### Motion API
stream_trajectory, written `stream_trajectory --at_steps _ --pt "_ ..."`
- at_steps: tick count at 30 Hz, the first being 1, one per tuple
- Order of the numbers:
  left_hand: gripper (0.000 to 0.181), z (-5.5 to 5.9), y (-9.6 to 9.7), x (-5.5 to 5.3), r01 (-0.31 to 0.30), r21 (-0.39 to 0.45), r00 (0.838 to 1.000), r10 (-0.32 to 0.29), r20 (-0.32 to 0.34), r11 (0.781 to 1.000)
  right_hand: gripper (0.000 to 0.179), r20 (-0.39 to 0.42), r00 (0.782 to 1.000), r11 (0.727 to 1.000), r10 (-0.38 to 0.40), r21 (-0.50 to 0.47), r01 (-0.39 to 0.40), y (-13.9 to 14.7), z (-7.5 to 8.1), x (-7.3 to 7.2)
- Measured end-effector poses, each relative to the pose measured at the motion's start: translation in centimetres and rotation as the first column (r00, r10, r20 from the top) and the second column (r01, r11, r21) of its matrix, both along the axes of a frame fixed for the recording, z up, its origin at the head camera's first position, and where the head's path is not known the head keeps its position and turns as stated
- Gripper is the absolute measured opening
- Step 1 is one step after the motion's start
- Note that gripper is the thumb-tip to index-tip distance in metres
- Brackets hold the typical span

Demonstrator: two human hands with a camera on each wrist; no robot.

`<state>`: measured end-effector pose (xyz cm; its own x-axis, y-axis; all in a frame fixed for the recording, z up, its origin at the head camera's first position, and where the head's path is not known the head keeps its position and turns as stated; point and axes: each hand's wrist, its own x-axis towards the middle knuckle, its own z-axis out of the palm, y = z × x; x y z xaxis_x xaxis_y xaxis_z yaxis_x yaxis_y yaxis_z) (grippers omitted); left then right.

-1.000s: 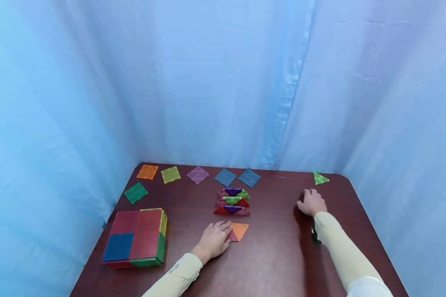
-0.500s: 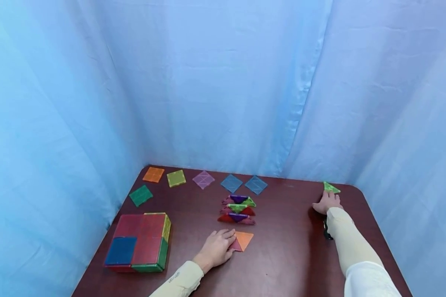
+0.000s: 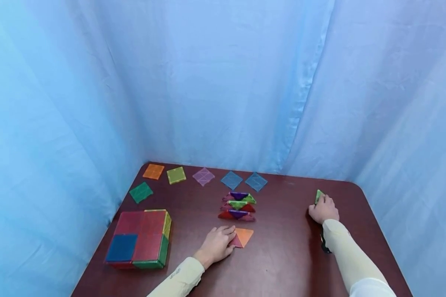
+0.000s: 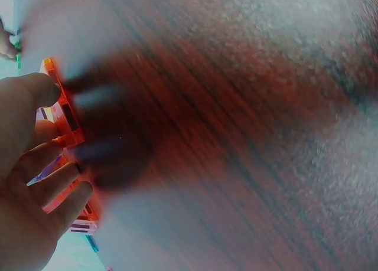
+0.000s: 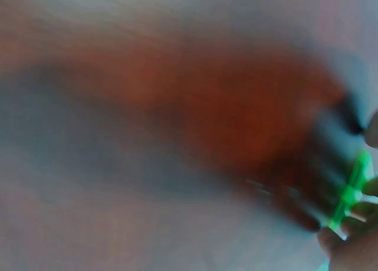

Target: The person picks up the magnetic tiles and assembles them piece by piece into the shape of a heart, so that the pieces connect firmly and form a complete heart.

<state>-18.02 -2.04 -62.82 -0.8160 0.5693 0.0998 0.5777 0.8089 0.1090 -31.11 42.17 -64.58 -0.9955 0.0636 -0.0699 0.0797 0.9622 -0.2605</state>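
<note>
From afar I saw a translucent green triangular tile (image 3: pixel 318 195), partly hidden, gripped by the right hand (image 3: pixel 324 209), well apart from an orange triangular tile (image 3: pixel 245 235) and adjoining red tile (image 3: pixel 237 242) touched by the left hand (image 3: pixel 217 243).

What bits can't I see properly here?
Head view: part of the green tile, behind the right hand.
Head view: part of the red tile, behind the left hand.
Head view: mark on the left sleeve, too small to read.
Right wrist view: much of the right hand, past the right edge; table, blurred.
</note>
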Motion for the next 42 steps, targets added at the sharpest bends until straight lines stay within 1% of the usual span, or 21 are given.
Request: stream_trajectory --at_steps 1,3,5,7,9,11,13,15,19,22,26,29,31,35,36,39,42 --pt "0.046 0.0 0.0 -0.1 -0.003 -0.001 1.000 0.003 -0.006 1.000 0.067 -0.002 1.000 1.000 0.006 -0.003 -0.006 -0.5 0.0 0.6" --pt "0.046 0.0 0.1 -0.2 -0.013 -0.004 1.000 0.013 -0.013 1.000 0.065 -0.038 0.999 0.999 0.038 0.016 -0.037 -1.5 0.0 1.6" --pt "0.047 0.0 0.2 -0.3 -0.017 0.002 1.000 0.017 -0.014 1.000 0.060 -0.089 0.993 0.995 0.082 0.057 -0.077 -2.6 0.2 2.5" --pt "0.047 -0.1 0.2 -0.3 -0.010 0.014 1.000 0.011 -0.014 1.000 0.056 -0.144 0.981 0.987 0.129 0.112 -0.113 -3.8 0.3 3.6" --pt "0.047 -0.2 0.2 -0.2 -0.003 0.025 1.000 0.003 -0.012 1.000 0.051 -0.199 0.963 0.976 0.182 0.152 -0.153 -5.0 0.3 4.9" --pt "0.047 -0.3 0.2 -0.1 0.001 0.026 1.000 0.000 -0.004 1.000 0.047 -0.260 0.937 0.966 0.234 0.173 -0.193 -6.3 -0.1 6.3" --pt "0.047 -0.3 0.2 0.0 -0.003 0.024 1.000 0.003 0.006 1.000 0.044 -0.313 0.908 0.957 0.280 0.170 -0.237 -7.6 -0.7 7.6" --pt "0.047 -0.3 0.1 0.0 -0.010 0.020 1.000 0.009 0.010 1.000 0.043 -0.345 0.886 0.950 0.310 0.142 -0.278 -9.1 -1.1 8.8" --pt "0.047 -0.2 0.2 0.0 -0.014 0.024 1.000 0.014 0.012 1.000 0.044 -0.381 0.857 0.936 0.348 0.089 -0.341 -11.8 -1.4 10.9" --pt "0.046 -0.3 0.3 -0.1 -0.021 0.022 1.000 0.020 0.020 1.000 0.043 -0.391 0.838 0.921 0.381 0.086 -0.379 -13.6 -1.4 12.0" --pt "0.046 -0.1 0.3 0.0 -0.029 0.011 0.999 0.029 0.035 1.000 0.038 -0.377 0.825 0.903 0.422 0.090 -0.420 -15.7 -1.3 13.3" --pt "0.046 0.0 0.3 0.0 -0.033 -0.002 0.999 0.033 0.043 0.999 0.035 -0.346 0.833 0.897 0.431 0.063 -0.438 -17.2 -1.0 14.1" --pt "0.046 0.0 0.2 0.1 -0.032 0.001 0.998 0.032 0.045 0.999 0.034 -0.337 0.835 0.893 0.435 0.042 -0.448 -18.1 -0.9 14.5" --pt "0.046 -0.2 0.0 0.0 -0.020 0.021 0.999 0.019 0.034 1.000 0.041 -0.321 0.844 0.893 0.429 0.009 -0.450 -19.7 -0.7 14.8" --pt "0.046 -0.1 0.0 -0.1 -0.015 0.027 0.999 0.015 0.033 1.000 0.045 -0.313 0.851 0.896 0.421 0.000 -0.443 -20.0 -0.6 14.8" --pt "0.046 -0.1 -0.1 -0.2 -0.006 0.047 0.999 0.005 0.038 0.999 0.061 -0.256 0.889 0.914 0.379 -0.044 -0.402 -20.5 -0.3 14.5" --pt "0.045 -0.2 -0.2 -0.3 -0.010 0.088 0.997 0.004 0.076 0.996 0.074 -0.173 0.924 0.927 0.340 -0.104 -0.360 -20.8 0.0 14.2"
